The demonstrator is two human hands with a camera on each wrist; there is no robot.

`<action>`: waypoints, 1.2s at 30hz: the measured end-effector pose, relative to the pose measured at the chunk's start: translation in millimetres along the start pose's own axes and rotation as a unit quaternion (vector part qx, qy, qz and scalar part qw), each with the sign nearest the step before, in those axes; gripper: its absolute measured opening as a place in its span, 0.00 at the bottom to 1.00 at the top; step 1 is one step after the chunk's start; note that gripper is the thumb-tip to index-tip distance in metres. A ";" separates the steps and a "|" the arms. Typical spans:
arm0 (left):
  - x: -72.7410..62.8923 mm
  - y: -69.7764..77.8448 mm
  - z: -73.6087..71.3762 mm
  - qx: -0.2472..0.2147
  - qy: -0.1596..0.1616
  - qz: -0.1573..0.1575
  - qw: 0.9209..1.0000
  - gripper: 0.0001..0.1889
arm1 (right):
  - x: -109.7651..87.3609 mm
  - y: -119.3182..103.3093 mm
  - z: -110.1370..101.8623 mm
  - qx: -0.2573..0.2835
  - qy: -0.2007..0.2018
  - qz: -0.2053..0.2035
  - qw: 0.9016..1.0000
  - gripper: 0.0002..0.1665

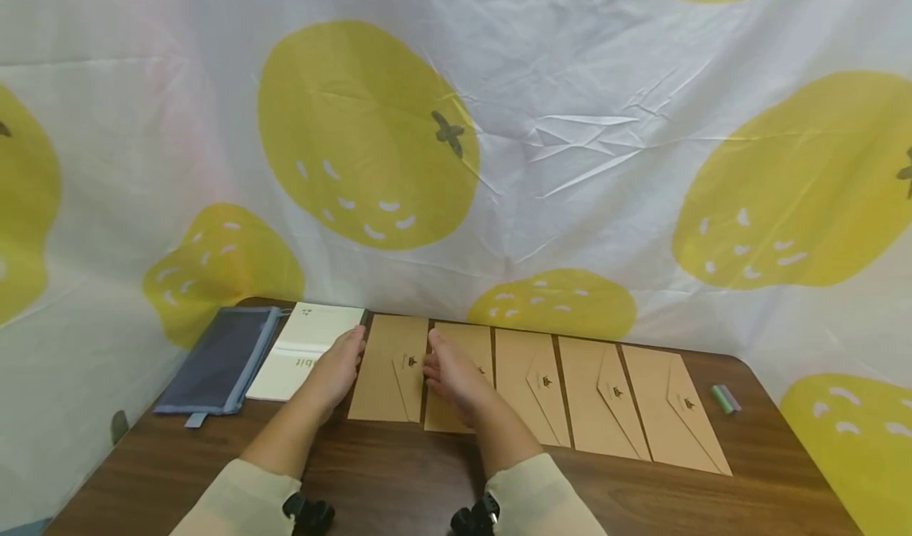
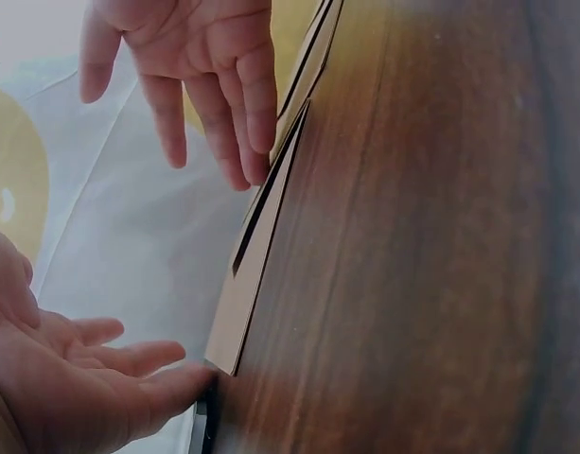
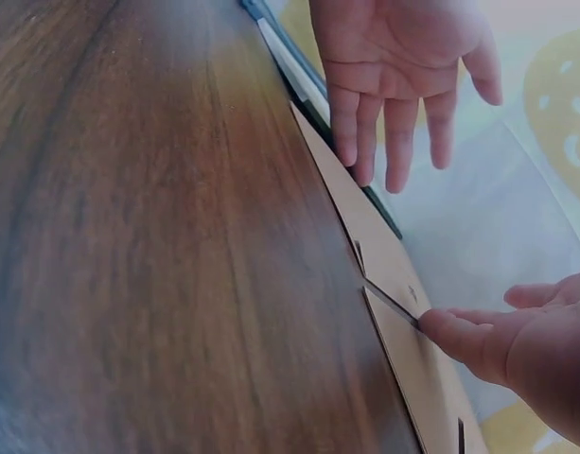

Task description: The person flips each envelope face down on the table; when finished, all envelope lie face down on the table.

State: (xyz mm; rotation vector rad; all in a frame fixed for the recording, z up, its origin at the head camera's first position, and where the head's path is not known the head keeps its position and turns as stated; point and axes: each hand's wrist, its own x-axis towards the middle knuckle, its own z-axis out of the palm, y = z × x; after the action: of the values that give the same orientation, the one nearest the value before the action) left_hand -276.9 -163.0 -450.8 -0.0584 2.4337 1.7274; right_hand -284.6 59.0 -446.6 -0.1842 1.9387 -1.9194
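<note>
Several brown kraft envelopes lie side by side in a row on the wooden table. My left hand [image 1: 340, 370] stands on edge by the left side of the leftmost envelope [image 1: 385, 370], its fingers straight. My right hand [image 1: 452, 374] is on that envelope's other side, overlapping the second envelope [image 1: 445, 419] in the head view. The palms face each other with the leftmost envelope between them. In the left wrist view, the left hand's [image 2: 91, 378] little-finger edge is right at the envelope's corner. The right hand's [image 3: 517, 340] fingertips are at the gap between two envelopes.
Left of the row are a white notebook [image 1: 274, 378] and a dark blue zip pouch [image 1: 214, 362]. Two small green and grey cylinders [image 1: 725, 399] lie at the table's right. A white curtain [image 1: 541, 227] with yellow fruit prints hangs behind the wooden table [image 1: 385, 473].
</note>
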 end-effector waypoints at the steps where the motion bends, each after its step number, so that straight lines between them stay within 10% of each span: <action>1: 0.0 0.3 0.3 0.000 -0.002 -0.001 1.000 0.45 | 0.3 0.2 0.1 0.007 0.001 0.001 1.000 0.55; 13: -3.2 3.9 4.1 0.012 0.002 0.008 1.000 0.39 | 2.7 3.7 -7.4 0.118 0.032 -0.035 0.992 0.40; 25: -11.0 9.4 16.4 0.028 -0.029 0.041 0.998 0.33 | -1.4 2.7 6.1 0.036 -0.048 -0.080 0.995 0.42; 36: -13.4 12.0 13.6 -0.100 -0.043 0.021 0.994 0.32 | -2.5 4.2 20.9 0.034 -0.102 -0.092 0.990 0.42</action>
State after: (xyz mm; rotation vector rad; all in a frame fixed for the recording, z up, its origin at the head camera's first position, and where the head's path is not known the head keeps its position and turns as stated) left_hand -263.8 -146.9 -442.0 0.0430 2.2109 1.9448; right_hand -273.7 40.8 -449.7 -0.5365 1.7721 -1.9908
